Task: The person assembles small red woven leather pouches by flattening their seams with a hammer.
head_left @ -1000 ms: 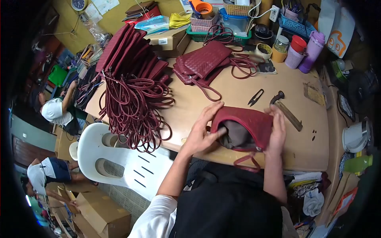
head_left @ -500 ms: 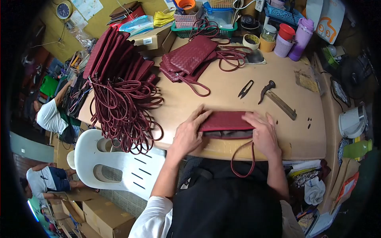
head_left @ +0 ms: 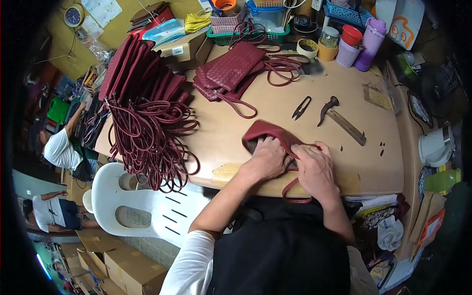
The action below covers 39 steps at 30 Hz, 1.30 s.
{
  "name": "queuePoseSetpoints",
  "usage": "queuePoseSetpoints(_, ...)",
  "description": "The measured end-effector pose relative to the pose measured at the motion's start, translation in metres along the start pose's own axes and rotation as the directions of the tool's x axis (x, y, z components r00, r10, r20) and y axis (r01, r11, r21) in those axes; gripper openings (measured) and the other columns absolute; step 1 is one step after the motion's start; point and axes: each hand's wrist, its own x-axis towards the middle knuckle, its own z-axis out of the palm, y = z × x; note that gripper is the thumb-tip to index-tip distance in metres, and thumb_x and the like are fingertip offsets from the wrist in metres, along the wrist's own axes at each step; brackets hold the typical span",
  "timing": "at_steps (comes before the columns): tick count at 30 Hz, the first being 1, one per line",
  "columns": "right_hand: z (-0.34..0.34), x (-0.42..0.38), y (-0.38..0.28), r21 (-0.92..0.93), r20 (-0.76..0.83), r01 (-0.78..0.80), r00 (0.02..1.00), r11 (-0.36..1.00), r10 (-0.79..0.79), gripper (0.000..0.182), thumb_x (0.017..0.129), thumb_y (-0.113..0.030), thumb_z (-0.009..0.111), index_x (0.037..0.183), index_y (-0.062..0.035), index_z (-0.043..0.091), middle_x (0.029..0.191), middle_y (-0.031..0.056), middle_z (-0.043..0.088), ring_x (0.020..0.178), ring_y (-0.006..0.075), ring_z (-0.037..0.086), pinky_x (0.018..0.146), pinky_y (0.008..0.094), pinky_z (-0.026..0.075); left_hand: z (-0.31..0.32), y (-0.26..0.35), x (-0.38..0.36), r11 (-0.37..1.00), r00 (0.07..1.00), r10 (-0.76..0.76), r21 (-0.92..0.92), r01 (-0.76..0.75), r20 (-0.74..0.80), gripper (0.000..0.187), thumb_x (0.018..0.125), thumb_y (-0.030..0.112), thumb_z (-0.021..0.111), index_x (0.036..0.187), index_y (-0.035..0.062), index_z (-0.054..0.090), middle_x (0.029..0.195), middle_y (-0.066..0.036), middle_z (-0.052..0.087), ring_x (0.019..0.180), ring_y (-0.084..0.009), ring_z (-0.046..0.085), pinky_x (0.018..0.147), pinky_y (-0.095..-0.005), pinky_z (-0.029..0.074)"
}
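Observation:
A dark red wristlet pouch (head_left: pixel 275 129) lies at the front edge of the table, its mouth spread and its dark lining showing. My left hand (head_left: pixel 270 160) reaches into the opening with bent fingers, gripping the pouch from within; the fingertips are hidden. My right hand (head_left: pixel 314 167) is closed over the pouch's right end, fingers on the top side. From beneath the right hand, the pouch's thin strap (head_left: pixel 290 192) loops over the table edge. A small pair of thread snips (head_left: pixel 301 108) and a hammer (head_left: pixel 346 126) lie beyond my hands.
At left stands a thick row of dark red pouches (head_left: pixel 142 73), their straps (head_left: pixel 152 132) hanging over the edge. More woven pouches (head_left: pixel 231 69) are piled at the back, near a tape roll (head_left: pixel 307 47) and a purple tumbler (head_left: pixel 371 44). A white chair (head_left: pixel 105 196) is at left; two people are beyond.
The pouch was flat and level between both hands. Now my left hand has moved right and into its opening, the pouch is bent and tilted, and my right hand has shifted slightly left.

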Motion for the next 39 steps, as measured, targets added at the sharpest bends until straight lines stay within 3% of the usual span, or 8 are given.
queuePoseSetpoints(2,0.000,-0.006,0.006,0.031,0.045,-0.002,0.999,1.000,0.001,0.027,0.085,-0.006,0.051,0.107,-0.0005,0.064,0.109,0.0142,0.067,0.106,0.0253,0.061,0.100,0.0427,0.034,0.004,-0.003,0.010,0.936,0.904,-0.249,-0.152,0.316,0.346,0.022,0.082,0.023,0.059,0.089,0.0033,0.066,0.090,-0.018,0.063,0.089,-0.0327,0.061,0.077,-0.0431,0.047)
queuePoseSetpoints(9,0.016,-0.025,0.021,-0.040,-0.007,0.039,0.999,0.998,-0.039,0.034,0.082,-0.003,0.053,0.114,-0.0043,0.063,0.123,0.0149,0.060,0.122,0.0289,0.050,0.106,0.0472,0.029,0.034,-0.008,-0.010,0.990,0.977,-0.114,-0.106,0.096,-0.180,0.029,0.084,0.022,0.058,0.108,0.0058,0.063,0.103,-0.018,0.063,0.094,-0.0348,0.061,0.079,-0.0459,0.047)
queuePoseSetpoints(18,0.014,-0.030,0.040,0.121,-0.018,-0.090,0.995,0.989,0.093,0.041,0.082,0.000,0.047,0.120,-0.0089,0.059,0.124,0.0161,0.058,0.117,0.0322,0.053,0.103,0.0445,0.036,-0.019,0.024,-0.048,0.996,0.997,-0.001,-0.085,0.008,0.079,0.031,0.087,0.022,0.057,0.109,0.0008,0.061,0.102,-0.015,0.062,0.094,-0.0303,0.061,0.078,-0.0407,0.048)
queuePoseSetpoints(20,-0.032,-0.020,0.024,0.374,0.418,-0.526,0.831,0.764,0.367,0.038,0.083,-0.004,0.049,0.119,-0.0086,0.059,0.109,0.0167,0.064,0.097,0.0307,0.063,0.091,0.0406,0.045,-0.049,0.023,-0.055,0.997,0.994,0.055,-0.067,-0.048,0.095,0.029,0.085,0.017,0.057,0.109,0.0010,0.061,0.100,-0.014,0.061,0.093,-0.0288,0.061,0.075,-0.0390,0.049)
queuePoseSetpoints(22,-0.048,-0.017,0.017,0.312,0.433,-0.506,0.829,0.804,0.354,0.031,0.085,-0.011,0.054,0.115,-0.0074,0.060,0.094,0.0163,0.066,0.081,0.0307,0.065,0.080,0.0399,0.049,-0.075,0.023,-0.061,0.993,0.986,0.114,-0.055,-0.108,0.123,0.027,0.083,0.013,0.057,0.108,0.0013,0.062,0.099,-0.012,0.060,0.091,-0.0273,0.061,0.073,-0.0372,0.051)
queuePoseSetpoints(25,-0.056,-0.008,0.003,0.181,0.010,0.037,0.999,0.983,-0.040,0.034,0.075,-0.021,0.072,0.104,-0.0068,0.062,0.109,0.0127,0.061,0.101,0.0305,0.058,0.094,0.0413,0.041,-0.099,0.023,-0.048,0.985,0.980,0.130,-0.129,-0.111,0.153,0.024,0.080,0.009,0.058,0.102,0.0025,0.063,0.090,-0.012,0.054,0.083,-0.0274,0.060,0.069,-0.0370,0.052)
queuePoseSetpoints(28,-0.060,-0.007,-0.020,0.097,0.095,0.142,0.984,0.985,-0.151,0.034,0.070,-0.019,0.075,0.098,-0.0055,0.061,0.114,0.0136,0.058,0.109,0.0323,0.053,0.098,0.0439,0.037,-0.100,0.023,-0.034,0.989,0.969,0.055,-0.145,-0.020,0.242,0.024,0.082,0.015,0.062,0.104,0.0065,0.065,0.099,-0.012,0.059,0.083,-0.0293,0.062,0.070,-0.0404,0.050)
queuePoseSetpoints(39,-0.051,-0.032,0.023,0.041,-0.019,0.089,0.996,0.995,-0.088,0.023,0.064,-0.006,0.077,0.081,-0.0044,0.061,0.093,0.0106,0.051,0.094,0.0293,0.054,0.082,0.0396,0.046,-0.107,0.008,-0.042,0.988,0.956,0.097,0.092,-0.127,0.275,0.027,0.081,0.029,0.069,0.098,0.0095,0.059,0.068,-0.005,0.062,0.078,-0.0208,0.065,0.106,-0.0492,0.031)
